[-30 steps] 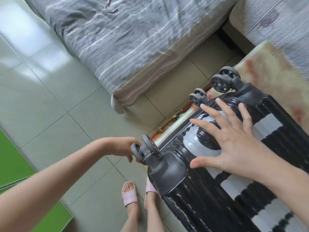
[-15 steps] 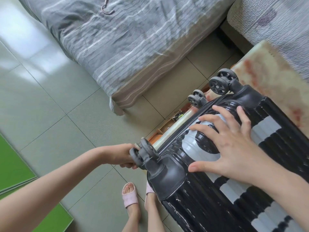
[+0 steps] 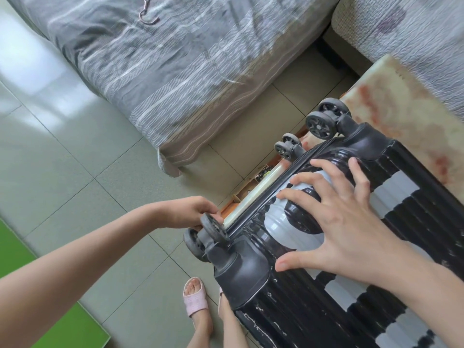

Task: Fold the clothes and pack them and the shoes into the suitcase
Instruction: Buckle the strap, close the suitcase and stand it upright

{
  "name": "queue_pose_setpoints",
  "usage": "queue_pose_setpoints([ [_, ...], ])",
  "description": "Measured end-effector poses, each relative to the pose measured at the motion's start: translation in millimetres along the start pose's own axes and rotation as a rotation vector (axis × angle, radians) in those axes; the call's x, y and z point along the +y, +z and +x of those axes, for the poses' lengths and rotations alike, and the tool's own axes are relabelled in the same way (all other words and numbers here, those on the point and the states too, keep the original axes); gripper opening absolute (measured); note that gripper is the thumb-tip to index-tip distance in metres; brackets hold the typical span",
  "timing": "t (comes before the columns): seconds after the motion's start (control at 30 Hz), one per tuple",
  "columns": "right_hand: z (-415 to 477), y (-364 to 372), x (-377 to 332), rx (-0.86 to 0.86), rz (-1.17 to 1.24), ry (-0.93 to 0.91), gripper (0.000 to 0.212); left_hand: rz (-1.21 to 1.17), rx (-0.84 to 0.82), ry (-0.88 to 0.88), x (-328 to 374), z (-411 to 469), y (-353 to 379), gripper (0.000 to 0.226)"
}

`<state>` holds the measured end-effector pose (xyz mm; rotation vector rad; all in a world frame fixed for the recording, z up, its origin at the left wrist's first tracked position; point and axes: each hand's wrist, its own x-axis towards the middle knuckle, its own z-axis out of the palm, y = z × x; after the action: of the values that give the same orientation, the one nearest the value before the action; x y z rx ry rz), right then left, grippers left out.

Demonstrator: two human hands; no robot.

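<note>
Right hand [image 3: 351, 222] splayed flat on glossy ribbed suitcase [image 3: 414, 217] | left hand [image 3: 190, 212] curled behind round wheel [image 3: 214, 227], hold unclear

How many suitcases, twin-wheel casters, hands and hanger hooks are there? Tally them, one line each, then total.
Suitcase: 1
Twin-wheel casters: 3
Hands: 2, left hand and right hand
Hanger hook: 1
Total: 7
</note>
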<state>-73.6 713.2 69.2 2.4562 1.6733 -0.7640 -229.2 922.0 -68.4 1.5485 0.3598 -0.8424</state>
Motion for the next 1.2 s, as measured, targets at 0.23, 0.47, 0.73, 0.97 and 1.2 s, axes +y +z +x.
queue_pose_setpoints([
  [0.23,1.3,2.2,0.6,0.006,0.018,-0.004,0.094,-0.033,-0.015,0.002,7.0,13.5,-2.2,0.024],
  [0.47,2.3,4.5,1.6,-0.009,0.009,-0.007,0.096,0.021,-0.032,0.018,7.1,10.7,-12.4,0.035],
  [0.73,3.7,5.5,2.8,-0.002,-0.006,-0.014,0.095,0.036,-0.182,-0.068,15.0,10.1,-9.8,0.034],
  [0.97,2.5,6.7,3.9,0.015,-0.006,-0.018,0.096,-0.009,-0.159,-0.029,16.3,11.1,-15.2,0.033],
  [1.2,-0.8,4.5,0.6,0.061,0.024,-0.027,0.094,-0.29,-0.044,0.057,41.1,30.5,-10.8,0.031],
])
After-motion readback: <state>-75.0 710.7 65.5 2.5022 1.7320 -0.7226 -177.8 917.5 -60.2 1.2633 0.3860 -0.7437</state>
